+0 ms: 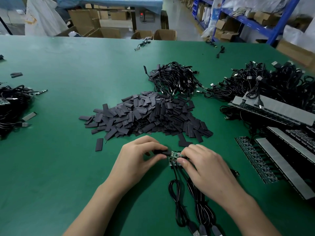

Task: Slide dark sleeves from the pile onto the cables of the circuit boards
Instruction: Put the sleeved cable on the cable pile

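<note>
Pinching dark sleeve (161, 152) between thumb and fingertips, left hand (139, 157) holds it at left edge of circuit board (173, 158), low over green table (51, 167), near side of sleeve pile (146, 114). Sleeve long axis lies left-right, right end facing board. Step, as judged: starting sleeve over board end. Right hand (206, 169) pinches board's right part, cables (177, 193) trailing toward viewer. Next move calls for mouth squared to board, steady rightward push, firm counter-hold.
</note>
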The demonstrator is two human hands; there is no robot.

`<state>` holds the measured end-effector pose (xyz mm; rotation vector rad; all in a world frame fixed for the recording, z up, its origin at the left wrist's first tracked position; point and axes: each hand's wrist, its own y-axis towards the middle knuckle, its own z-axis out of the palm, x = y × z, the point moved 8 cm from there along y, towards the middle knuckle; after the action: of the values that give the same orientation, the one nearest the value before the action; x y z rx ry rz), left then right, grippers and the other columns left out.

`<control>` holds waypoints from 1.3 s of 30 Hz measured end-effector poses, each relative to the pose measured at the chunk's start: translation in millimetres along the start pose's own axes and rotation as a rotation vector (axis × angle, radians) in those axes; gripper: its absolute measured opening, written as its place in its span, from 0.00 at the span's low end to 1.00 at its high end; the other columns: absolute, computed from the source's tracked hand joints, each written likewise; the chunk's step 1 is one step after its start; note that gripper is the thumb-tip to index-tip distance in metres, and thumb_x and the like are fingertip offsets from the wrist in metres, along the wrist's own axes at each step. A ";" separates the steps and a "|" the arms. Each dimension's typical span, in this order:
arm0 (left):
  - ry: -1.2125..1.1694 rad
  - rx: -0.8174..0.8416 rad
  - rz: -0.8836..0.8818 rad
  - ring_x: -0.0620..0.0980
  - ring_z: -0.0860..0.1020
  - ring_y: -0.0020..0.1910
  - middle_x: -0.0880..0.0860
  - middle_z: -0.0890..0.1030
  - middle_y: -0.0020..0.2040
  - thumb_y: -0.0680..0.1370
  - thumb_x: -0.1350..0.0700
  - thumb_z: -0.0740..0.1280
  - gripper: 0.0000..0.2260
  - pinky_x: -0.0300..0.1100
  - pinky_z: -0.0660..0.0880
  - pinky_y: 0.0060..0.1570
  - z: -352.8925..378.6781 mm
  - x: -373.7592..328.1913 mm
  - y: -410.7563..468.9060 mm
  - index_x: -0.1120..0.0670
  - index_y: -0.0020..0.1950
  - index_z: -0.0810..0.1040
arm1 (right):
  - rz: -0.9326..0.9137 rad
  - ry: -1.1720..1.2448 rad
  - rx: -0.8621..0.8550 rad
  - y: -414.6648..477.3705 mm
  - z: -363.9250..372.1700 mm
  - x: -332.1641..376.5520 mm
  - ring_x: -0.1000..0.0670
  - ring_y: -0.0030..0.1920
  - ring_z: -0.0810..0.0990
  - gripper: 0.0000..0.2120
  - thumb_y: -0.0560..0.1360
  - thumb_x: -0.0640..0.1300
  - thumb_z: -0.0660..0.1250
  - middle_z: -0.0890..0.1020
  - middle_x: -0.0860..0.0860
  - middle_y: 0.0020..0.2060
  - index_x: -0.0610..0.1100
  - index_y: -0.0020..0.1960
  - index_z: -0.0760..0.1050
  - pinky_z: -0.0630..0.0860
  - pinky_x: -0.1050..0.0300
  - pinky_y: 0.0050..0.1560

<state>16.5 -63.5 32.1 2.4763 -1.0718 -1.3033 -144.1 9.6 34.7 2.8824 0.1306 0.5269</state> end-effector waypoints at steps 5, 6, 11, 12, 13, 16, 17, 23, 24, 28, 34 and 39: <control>0.008 0.027 -0.026 0.42 0.81 0.46 0.40 0.82 0.49 0.74 0.51 0.77 0.08 0.42 0.79 0.47 2.6 2.4 -0.5 0.46 0.53 0.87 | -0.002 0.000 0.026 0.6 2.2 0.2 0.52 0.43 0.74 0.08 0.82 0.51 0.65 0.72 0.59 0.40 0.48 0.48 0.76 0.64 0.59 0.44; 0.013 0.032 -0.027 0.42 0.81 0.46 0.39 0.82 0.49 0.74 0.51 0.77 0.08 0.42 0.79 0.48 2.9 2.6 -0.4 0.46 0.53 0.87 | -0.002 0.002 0.030 0.4 2.7 -0.2 0.52 0.43 0.74 0.08 0.82 0.51 0.64 0.71 0.60 0.40 0.48 0.48 0.76 0.64 0.59 0.44; 0.073 0.068 0.002 0.39 0.80 0.46 0.39 0.82 0.49 0.75 0.51 0.77 0.08 0.43 0.80 0.48 5.1 -1.1 -1.2 0.47 0.53 0.87 | 0.019 0.025 0.062 1.5 7.8 -4.9 0.54 0.45 0.73 0.11 0.83 0.55 0.58 0.73 0.61 0.42 0.50 0.50 0.75 0.65 0.59 0.45; 0.092 0.069 0.011 0.38 0.80 0.46 0.39 0.82 0.50 0.75 0.50 0.77 0.08 0.44 0.80 0.47 4.9 -2.4 -1.2 0.47 0.54 0.87 | 0.020 0.031 0.076 1.7 9.5 -5.4 0.54 0.46 0.74 0.13 0.82 0.56 0.56 0.73 0.61 0.43 0.50 0.51 0.75 0.66 0.59 0.46; 0.108 0.070 0.019 0.38 0.80 0.45 0.39 0.82 0.50 0.75 0.50 0.77 0.08 0.44 0.80 0.47 4.7 -3.7 -1.0 0.47 0.54 0.87 | 0.022 0.041 0.087 1.5 10.8 -6.2 0.55 0.47 0.74 0.14 0.82 0.57 0.55 0.74 0.60 0.43 0.51 0.51 0.75 0.66 0.59 0.46; 0.131 0.080 0.040 0.38 0.80 0.46 0.40 0.82 0.50 0.75 0.50 0.77 0.08 0.44 0.80 0.47 4.0 -6.8 -0.8 0.47 0.54 0.87 | 0.038 0.071 0.095 0.8 11.0 -9.0 0.56 0.48 0.74 0.12 0.83 0.56 0.56 0.76 0.60 0.44 0.52 0.51 0.74 0.70 0.58 0.48; 0.137 0.083 0.042 0.39 0.80 0.46 0.40 0.82 0.50 0.75 0.51 0.77 0.08 0.44 0.80 0.47 3.9 -7.2 -0.9 0.47 0.54 0.87 | 0.041 0.078 0.095 1.1 10.7 -9.4 0.56 0.48 0.74 0.11 0.83 0.56 0.56 0.76 0.60 0.44 0.52 0.52 0.74 0.70 0.58 0.48; 0.115 0.063 0.024 0.38 0.80 0.45 0.40 0.82 0.49 0.75 0.49 0.77 0.08 0.43 0.80 0.46 4.4 -7.7 -0.6 0.47 0.54 0.86 | 0.031 0.104 0.117 1.3 12.5 -7.5 0.58 0.46 0.72 0.08 0.83 0.56 0.57 0.72 0.63 0.41 0.55 0.49 0.71 0.67 0.59 0.46; 0.094 0.072 0.026 0.38 0.80 0.46 0.40 0.82 0.50 0.75 0.49 0.77 0.08 0.43 0.80 0.47 5.5 -8.0 -0.7 0.47 0.54 0.86 | 0.029 0.107 0.117 1.5 12.5 -6.5 0.58 0.45 0.72 0.08 0.83 0.56 0.58 0.72 0.63 0.40 0.54 0.49 0.71 0.66 0.59 0.45; 0.066 0.104 0.055 0.39 0.80 0.46 0.41 0.82 0.49 0.76 0.50 0.76 0.08 0.43 0.80 0.47 11.1 -12.0 -1.9 0.48 0.54 0.86 | 0.015 0.105 0.115 1.1 12.3 -3.2 0.60 0.46 0.71 0.10 0.81 0.58 0.59 0.72 0.62 0.41 0.54 0.49 0.73 0.64 0.62 0.44; 0.045 0.059 0.050 0.39 0.81 0.45 0.41 0.83 0.49 0.76 0.48 0.75 0.09 0.43 0.80 0.47 6.6 -12.0 -0.7 0.49 0.53 0.87 | 0.005 0.124 0.070 0.3 4.8 -3.1 0.59 0.48 0.73 0.13 0.83 0.56 0.55 0.77 0.63 0.43 0.54 0.51 0.76 0.70 0.59 0.52; 0.037 0.045 0.067 0.41 0.81 0.45 0.43 0.83 0.49 0.76 0.49 0.75 0.08 0.44 0.80 0.47 6.4 -14.4 -0.7 0.51 0.53 0.87 | 0.023 0.162 0.023 0.7 3.9 -9.8 0.59 0.47 0.73 0.08 0.82 0.52 0.62 0.76 0.63 0.40 0.54 0.45 0.74 0.68 0.59 0.53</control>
<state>6.6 -52.4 37.4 2.4630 -1.1774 -1.2227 -151.8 6.9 27.9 2.8636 0.1292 0.7673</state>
